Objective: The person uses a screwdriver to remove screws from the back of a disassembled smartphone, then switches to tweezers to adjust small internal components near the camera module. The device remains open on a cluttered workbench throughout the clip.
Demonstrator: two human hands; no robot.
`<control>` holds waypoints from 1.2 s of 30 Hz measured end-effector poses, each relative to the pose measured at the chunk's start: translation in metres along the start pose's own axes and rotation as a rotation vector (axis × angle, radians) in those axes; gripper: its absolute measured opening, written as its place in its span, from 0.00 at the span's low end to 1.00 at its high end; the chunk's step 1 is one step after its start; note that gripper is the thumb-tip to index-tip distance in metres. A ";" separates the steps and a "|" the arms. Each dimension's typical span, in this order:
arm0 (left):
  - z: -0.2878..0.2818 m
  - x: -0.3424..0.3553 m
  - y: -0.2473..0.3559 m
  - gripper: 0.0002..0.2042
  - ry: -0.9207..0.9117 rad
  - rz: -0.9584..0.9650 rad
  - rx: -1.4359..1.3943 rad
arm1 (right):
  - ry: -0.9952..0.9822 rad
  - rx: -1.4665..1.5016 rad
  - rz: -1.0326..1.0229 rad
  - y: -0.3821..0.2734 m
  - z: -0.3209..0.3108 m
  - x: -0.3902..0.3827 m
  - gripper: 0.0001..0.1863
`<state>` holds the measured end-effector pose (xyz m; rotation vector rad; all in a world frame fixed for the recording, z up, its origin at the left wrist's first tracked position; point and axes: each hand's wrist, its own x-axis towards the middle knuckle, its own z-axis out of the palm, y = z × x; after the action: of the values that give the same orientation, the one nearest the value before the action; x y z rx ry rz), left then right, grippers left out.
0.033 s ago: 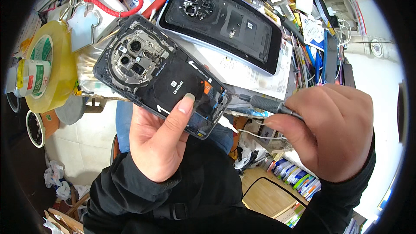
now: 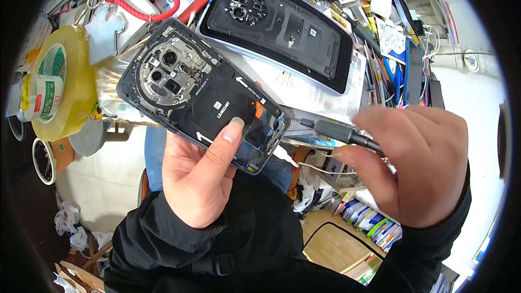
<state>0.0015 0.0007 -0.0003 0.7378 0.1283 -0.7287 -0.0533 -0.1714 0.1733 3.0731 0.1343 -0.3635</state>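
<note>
My left hand (image 2: 201, 179) grips an opened smartphone (image 2: 206, 97) from below, its thumb pressed on the black inner cover near the lower end. The phone lies tilted, camera module (image 2: 172, 70) toward the upper left, inner parts bare. In my right hand (image 2: 415, 165) is a slim precision screwdriver (image 2: 334, 130) with a dark knurled handle. Its thin tip points left and meets the phone's bottom edge. Index finger and thumb stand a little apart around the handle's rear end, the finger smeared by motion. The other fingers curl into the palm.
Behind the phone lies a detached back cover (image 2: 293, 32) in a tray-like frame. A large yellow tape roll (image 2: 76, 89) and a small labelled bottle (image 2: 40, 97) stand at the left. A red braided strap (image 2: 173, 2) lies at the back; pens and tools (image 2: 388, 70) crowd the right.
My right index finger and thumb have loosened slightly, and more of the screwdriver's rear end shows. The phone and my left hand stay put.
</note>
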 end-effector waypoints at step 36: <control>0.000 -0.001 -0.003 0.25 -0.031 0.036 0.024 | -0.087 -0.017 -0.004 0.009 -0.007 0.000 0.16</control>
<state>-0.0010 -0.0002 -0.0013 0.7493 0.0780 -0.7086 -0.0505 -0.1803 0.1804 3.0343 0.1389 -0.4933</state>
